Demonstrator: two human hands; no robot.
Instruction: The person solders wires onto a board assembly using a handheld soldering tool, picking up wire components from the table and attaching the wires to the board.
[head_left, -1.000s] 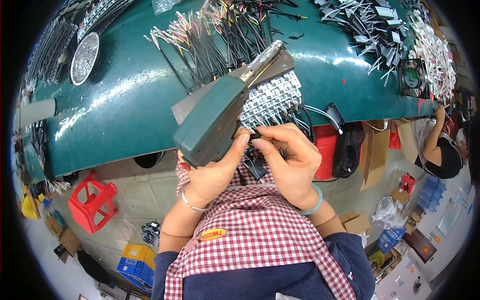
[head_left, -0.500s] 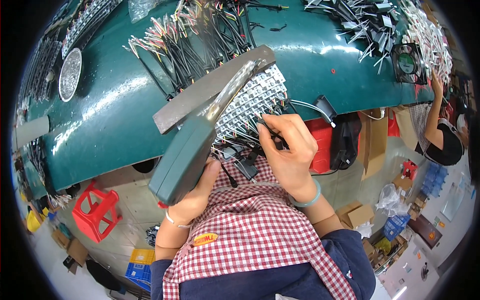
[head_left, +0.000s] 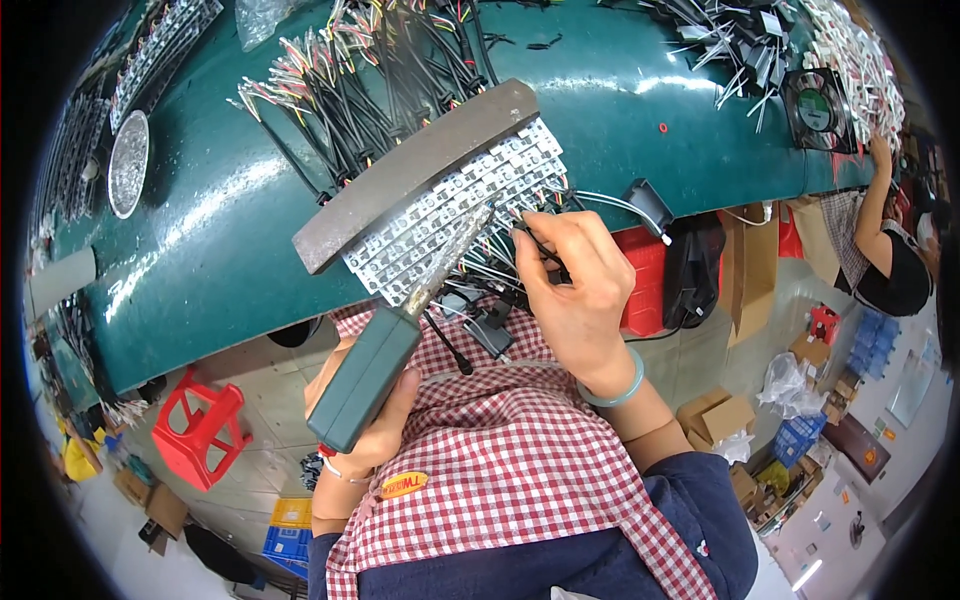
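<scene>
My left hand (head_left: 372, 420) is closed round the dark green handle of a soldering gun (head_left: 365, 375). Its silvery metal shaft slants up to the right over rows of small white circuit boards (head_left: 415, 235), with the tip at their wired edge. Thumb and fingertips of my right hand (head_left: 580, 290) pinch a thin black cable (head_left: 545, 255) close to that tip. The cable's end at the boards is partly hidden by my fingers. A long dark grey bar (head_left: 415, 170) lies across the boards' far side. Black cables and connectors hang below the near edge, over my apron.
Bundles of black cables (head_left: 365, 110) with stripped ends lie behind the bar on the green table (head_left: 230, 210). A round dish (head_left: 130, 165) sits at left, a black adapter (head_left: 648, 205) at the right edge. A fan (head_left: 818, 110) and a co-worker (head_left: 890, 260) are farther right. A red stool (head_left: 200, 430) stands lower left.
The soldering gun has been lowered and drawn toward me, its tip going from over the grey bar to the boards' wired edge by my right fingers. My right hand stays nearly in place.
</scene>
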